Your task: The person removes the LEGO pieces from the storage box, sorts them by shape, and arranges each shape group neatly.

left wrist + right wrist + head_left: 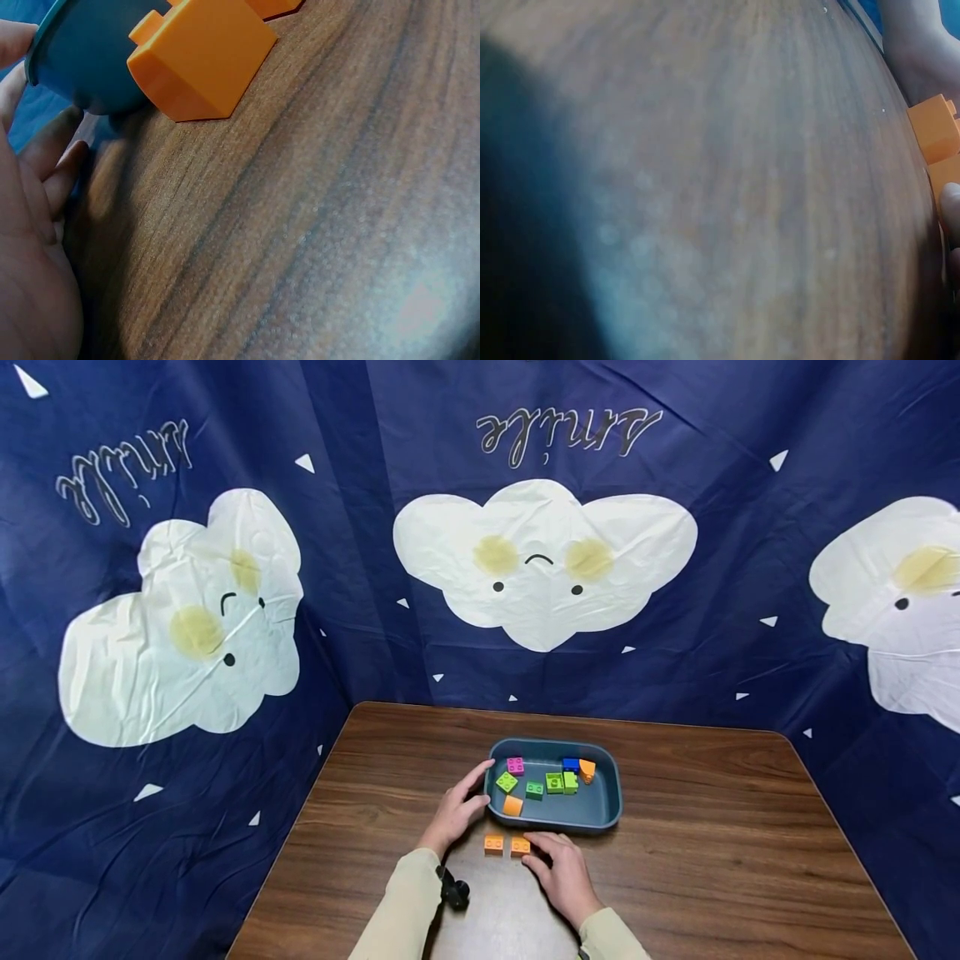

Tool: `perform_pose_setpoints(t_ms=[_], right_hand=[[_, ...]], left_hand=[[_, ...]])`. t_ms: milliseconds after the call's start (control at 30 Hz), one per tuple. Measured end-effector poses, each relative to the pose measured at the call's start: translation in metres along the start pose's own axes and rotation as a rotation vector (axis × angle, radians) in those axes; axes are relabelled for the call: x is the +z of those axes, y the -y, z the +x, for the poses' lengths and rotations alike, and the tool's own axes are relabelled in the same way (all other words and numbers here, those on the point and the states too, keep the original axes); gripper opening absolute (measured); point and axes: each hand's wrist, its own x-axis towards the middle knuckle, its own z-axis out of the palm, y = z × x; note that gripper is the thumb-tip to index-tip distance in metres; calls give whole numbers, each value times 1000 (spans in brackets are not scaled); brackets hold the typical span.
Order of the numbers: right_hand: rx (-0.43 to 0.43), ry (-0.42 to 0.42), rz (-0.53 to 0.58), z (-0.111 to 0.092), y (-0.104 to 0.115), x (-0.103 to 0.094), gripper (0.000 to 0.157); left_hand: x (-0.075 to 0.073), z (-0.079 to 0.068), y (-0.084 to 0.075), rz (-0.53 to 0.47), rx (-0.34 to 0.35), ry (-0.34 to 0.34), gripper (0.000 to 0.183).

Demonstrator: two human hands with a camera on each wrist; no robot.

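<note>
Two orange toy bricks stand side by side on the table, just in front of a dark teal plastic bin (600, 808). My right hand (562, 870) pinches the right orange brick (519, 848) between thumb and fingers; its thumb (951, 206) shows against that brick in the right wrist view. A narrow gap separates it from the left orange brick (492, 846), whose slanted side faces the left wrist camera. Along the bin's left wall, my left hand (452, 812) rests with spread fingers touching the rim and side.
Inside the bin lie loose bricks: a magenta one (515, 766), a green one (534, 790), a blue one (571, 765), several lime ones and two orange ones. The brown wooden table (705, 843) extends to both sides. A blue cloth (352, 610) with clouds hangs behind it.
</note>
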Motion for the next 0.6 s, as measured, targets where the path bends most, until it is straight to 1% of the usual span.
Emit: perform_pose_setpoints(t_ms=[133,400,600], right_hand=[[-8,-3,7,0,-1,0,34],[-13,-2,17,0,-2,-1,34],[-20,-11,34,-2,-1,-2,35]], left_hand=[[0,0,1,3,12,-5,64],[0,0,0,-4,12,-1,64],[0,0,0,8,4,-3,64]])
